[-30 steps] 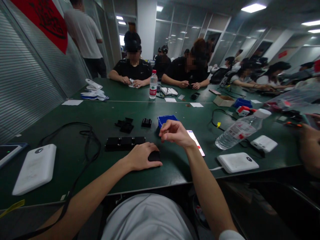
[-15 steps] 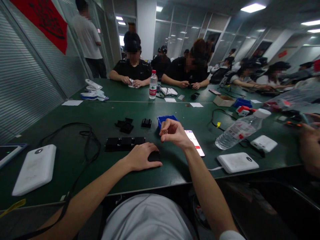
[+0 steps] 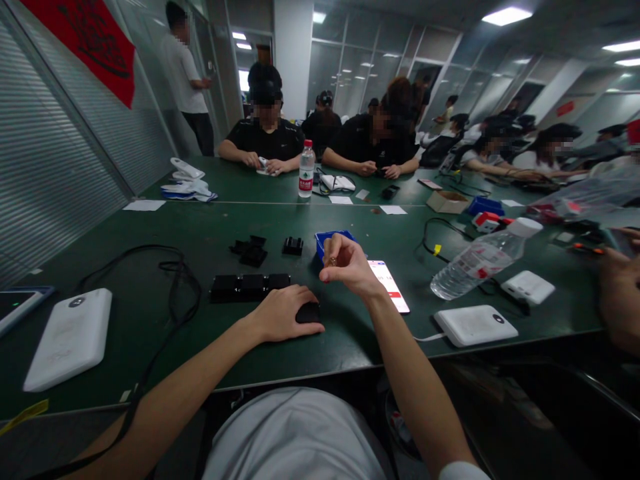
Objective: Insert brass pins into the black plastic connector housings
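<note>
My left hand (image 3: 283,315) lies on the green table, its fingers and thumb around a small black piece (image 3: 309,313) whose kind I cannot make out. Just above and to the right, my right hand (image 3: 353,268) is raised, thumb and fingertips pinching a tiny copper-coloured piece (image 3: 333,262). Behind that hand sits a blue tray (image 3: 327,239), partly hidden by it. A row of three joined black blocks (image 3: 250,287) lies left of my left hand. Farther back are a black part (image 3: 293,246) and several flat black pieces (image 3: 249,251).
A lit phone (image 3: 393,287) lies right of my right hand. White power banks (image 3: 475,325) (image 3: 70,340) rest on both sides. A tilted water bottle (image 3: 483,260) is at the right, a black cable (image 3: 175,280) at the left. Co-workers sit across the table.
My right fingers have shifted slightly around the copper-coloured piece. My left hand is still on the black piece. A standing person in the background has moved a little to the right.
</note>
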A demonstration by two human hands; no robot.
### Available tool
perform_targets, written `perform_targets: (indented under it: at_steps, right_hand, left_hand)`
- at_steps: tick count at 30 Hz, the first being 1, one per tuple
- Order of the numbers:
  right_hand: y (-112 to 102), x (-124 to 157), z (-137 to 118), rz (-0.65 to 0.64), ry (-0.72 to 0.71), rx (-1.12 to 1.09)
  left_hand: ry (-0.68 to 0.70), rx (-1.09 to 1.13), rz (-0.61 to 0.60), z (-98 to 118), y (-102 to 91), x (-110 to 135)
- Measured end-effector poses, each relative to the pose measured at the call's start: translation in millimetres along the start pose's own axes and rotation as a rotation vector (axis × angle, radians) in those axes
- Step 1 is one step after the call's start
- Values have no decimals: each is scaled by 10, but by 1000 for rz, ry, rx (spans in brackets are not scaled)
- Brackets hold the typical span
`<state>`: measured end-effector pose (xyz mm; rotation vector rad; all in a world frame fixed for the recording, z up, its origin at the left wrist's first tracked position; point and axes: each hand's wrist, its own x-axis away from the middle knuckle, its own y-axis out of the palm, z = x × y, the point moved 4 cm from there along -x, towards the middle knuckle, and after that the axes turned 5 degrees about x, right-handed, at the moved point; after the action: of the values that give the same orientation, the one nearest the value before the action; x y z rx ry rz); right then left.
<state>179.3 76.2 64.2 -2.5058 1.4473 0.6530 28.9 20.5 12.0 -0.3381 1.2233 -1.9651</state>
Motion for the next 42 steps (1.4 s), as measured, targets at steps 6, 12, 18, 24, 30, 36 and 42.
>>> perform_targets:
  at_steps: [6, 12, 18, 24, 30, 36, 42]
  right_hand:
    - [0, 8, -15, 13, -3, 39]
    - [-17, 16, -27, -20, 5, 84]
    - [-32, 39, -5, -129, 7, -26]
    - [-87, 76, -6, -136, 74, -43]
    - [-91, 57, 23, -123, 86, -17]
    - [-86, 28, 9, -23, 59, -1]
    - [-78, 22, 9, 9, 75, 21]
  left_hand:
    - [11, -11, -1, -6, 9, 3]
    - [8, -35, -4, -9, 20, 10]
    - [2, -36, -12, -18, 18, 7]
    - [16, -63, -6, -31, 32, 10]
    - [26, -66, -18, -30, 29, 5]
    - [23, -61, -20, -9, 19, 0]
    - [18, -51, -6, -19, 24, 2]
